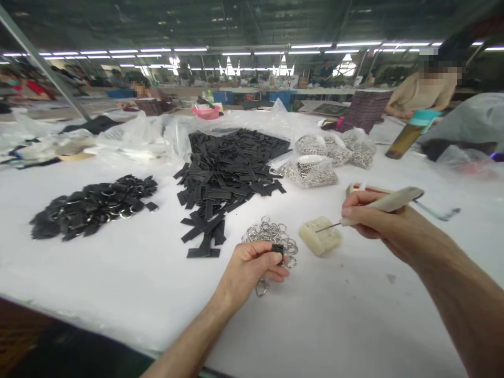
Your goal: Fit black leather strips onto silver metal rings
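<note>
My left hand (252, 266) is closed, pinching a small folded black strap piece (277, 249) with a metal ring (260, 287) hanging below it. It rests just in front of a small heap of loose metal rings (268, 233). My right hand (368, 216) is closed round a pale-handled awl (388, 202), whose thin metal point pokes into a cream-coloured block (321, 236) on the table. A large pile of flat black straps (226, 173) lies behind the rings. At the left sits a heap of black straps fitted with rings (92, 205).
The white table (118, 278) also carries clear bags of metal rings (315, 170), crumpled plastic bags (134, 139), a pink tray (205, 112) and a brown bottle with a teal cap (407, 135). A person in a beige top (421, 92) sits at the far right.
</note>
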Motion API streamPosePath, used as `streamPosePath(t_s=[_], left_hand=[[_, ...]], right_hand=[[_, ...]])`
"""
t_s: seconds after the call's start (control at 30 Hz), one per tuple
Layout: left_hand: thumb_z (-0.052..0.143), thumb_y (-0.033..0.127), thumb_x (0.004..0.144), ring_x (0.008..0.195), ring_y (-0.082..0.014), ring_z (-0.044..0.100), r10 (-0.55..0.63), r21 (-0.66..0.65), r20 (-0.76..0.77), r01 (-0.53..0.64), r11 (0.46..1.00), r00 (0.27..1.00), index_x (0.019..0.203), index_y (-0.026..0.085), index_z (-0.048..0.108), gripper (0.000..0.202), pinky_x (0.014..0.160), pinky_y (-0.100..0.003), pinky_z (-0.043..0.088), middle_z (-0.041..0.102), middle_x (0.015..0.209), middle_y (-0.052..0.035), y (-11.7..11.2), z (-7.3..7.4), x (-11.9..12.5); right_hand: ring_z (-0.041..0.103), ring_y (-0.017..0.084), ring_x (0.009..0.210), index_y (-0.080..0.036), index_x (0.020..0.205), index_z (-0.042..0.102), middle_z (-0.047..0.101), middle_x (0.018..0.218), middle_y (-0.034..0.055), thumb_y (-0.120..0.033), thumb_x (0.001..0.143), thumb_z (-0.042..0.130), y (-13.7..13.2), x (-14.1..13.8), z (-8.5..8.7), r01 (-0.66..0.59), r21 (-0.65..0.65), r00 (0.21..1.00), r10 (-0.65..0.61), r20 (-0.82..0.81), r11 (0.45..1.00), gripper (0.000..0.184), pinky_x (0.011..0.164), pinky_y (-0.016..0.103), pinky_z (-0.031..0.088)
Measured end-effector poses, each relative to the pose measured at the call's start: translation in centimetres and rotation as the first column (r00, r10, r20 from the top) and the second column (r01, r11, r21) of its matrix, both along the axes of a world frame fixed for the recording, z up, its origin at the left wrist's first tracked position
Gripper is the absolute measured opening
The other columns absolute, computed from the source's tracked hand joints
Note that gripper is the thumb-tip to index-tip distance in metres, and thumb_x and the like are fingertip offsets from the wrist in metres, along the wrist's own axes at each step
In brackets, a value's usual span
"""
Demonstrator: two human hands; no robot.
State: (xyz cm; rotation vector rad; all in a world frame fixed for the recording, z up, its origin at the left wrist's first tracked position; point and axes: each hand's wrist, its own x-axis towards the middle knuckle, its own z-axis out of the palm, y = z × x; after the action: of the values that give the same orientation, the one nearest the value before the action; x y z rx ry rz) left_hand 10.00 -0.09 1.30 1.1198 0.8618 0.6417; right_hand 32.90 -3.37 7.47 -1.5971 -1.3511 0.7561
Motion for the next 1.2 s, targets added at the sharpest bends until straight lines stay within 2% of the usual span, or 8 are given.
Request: streamPosePath(t_s=[0.1, 0.2, 0.43, 0.63, 0.9, 1.2], left_hand=[[0.061, 0.023, 0.072, 0.062, -0.0153, 0.064, 0.002, -0.001, 0.013, -0.002, 1.0, 1.0, 0.073, 0.009, 0.066, 0.014, 0.062, -0.027, 0.053, 0.067, 0.074, -0.0071, 0.0, -0.1, 0.1], [0.062, 0.021, 0.072, 0.063, -0.0152, 0.064, -0.009, -0.011, 0.036, 0.009, 1.0, 0.999, 0.075, 0.008, 0.066, 0.014, 0.062, -0.027, 0.054, 0.067, 0.077, -0.0078, 0.0, -0.1, 0.2], [0.061, 0.019, 0.073, 0.064, -0.015, 0.064, -0.053, -0.006, 0.063, 0.053, 0.999, 0.997, 0.078, 0.008, 0.066, 0.013, 0.062, -0.026, 0.054, 0.067, 0.079, -0.0072, -0.2, 0.0, 0.1], [0.06, 0.018, 0.073, 0.062, -0.0141, 0.064, -0.08, -0.003, 0.039, 0.08, 0.997, 0.996, 0.078, 0.009, 0.067, 0.012, 0.062, -0.024, 0.053, 0.066, 0.068, -0.0046, -0.3, 0.0, 0.2], [0.06, 0.018, 0.071, 0.061, -0.0148, 0.064, -0.098, -0.023, 0.003, 0.098, 0.995, 0.995, 0.077, 0.009, 0.066, 0.012, 0.06, -0.025, 0.053, 0.066, 0.07, -0.0056, -0.3, -0.2, 0.4], [0.06, 0.022, 0.07, 0.053, -0.0137, 0.062, -0.128, -0.036, -0.042, 0.126, 0.991, 0.991, 0.07, 0.009, 0.065, 0.013, 0.054, -0.025, 0.052, 0.064, 0.056, -0.004, -0.3, -0.1, 0.5]], right_hand=[[0.025, 0.005, 0.041, -0.017, 0.057, 0.051, 0.035, 0.047, -0.0049, -0.025, 0.069, 0.058, -0.2, -1.6, -0.1, -0.097, -0.004, 0.934, 0.09, -0.345, 0.995, 0.017, 0.039, 0.022, 0.012], [0.023, 0.004, 0.041, -0.016, 0.058, 0.051, 0.034, 0.046, -0.0057, -0.024, 0.069, 0.059, -0.3, -3.2, -0.4, -0.135, -0.014, 0.89, 0.115, -0.441, 0.991, 0.016, 0.039, 0.022, 0.012], [0.028, 0.005, 0.041, -0.016, 0.057, 0.052, 0.037, 0.043, -0.0053, -0.026, 0.068, 0.058, 0.2, -4.7, -1.1, -0.151, -0.092, 0.933, 0.111, -0.341, 0.984, 0.015, 0.039, 0.021, 0.015], [0.028, 0.006, 0.042, -0.016, 0.057, 0.052, 0.038, 0.042, -0.0055, -0.026, 0.067, 0.058, 0.3, -4.7, -1.3, -0.157, -0.099, 0.944, 0.12, -0.307, 0.983, 0.015, 0.04, 0.022, 0.016], [0.032, 0.007, 0.046, -0.016, 0.063, 0.053, 0.04, 0.048, -0.0047, -0.023, 0.072, 0.054, 0.5, -4.5, -2.2, -0.204, -0.114, 0.961, 0.177, -0.211, 0.972, 0.012, 0.042, 0.023, 0.019], [0.03, 0.008, 0.049, -0.016, 0.06, 0.051, 0.039, 0.05, -0.0049, -0.024, 0.072, 0.052, 0.6, -4.7, -2.0, -0.255, -0.16, 0.964, 0.238, -0.119, 0.954, 0.015, 0.043, 0.023, 0.021]])
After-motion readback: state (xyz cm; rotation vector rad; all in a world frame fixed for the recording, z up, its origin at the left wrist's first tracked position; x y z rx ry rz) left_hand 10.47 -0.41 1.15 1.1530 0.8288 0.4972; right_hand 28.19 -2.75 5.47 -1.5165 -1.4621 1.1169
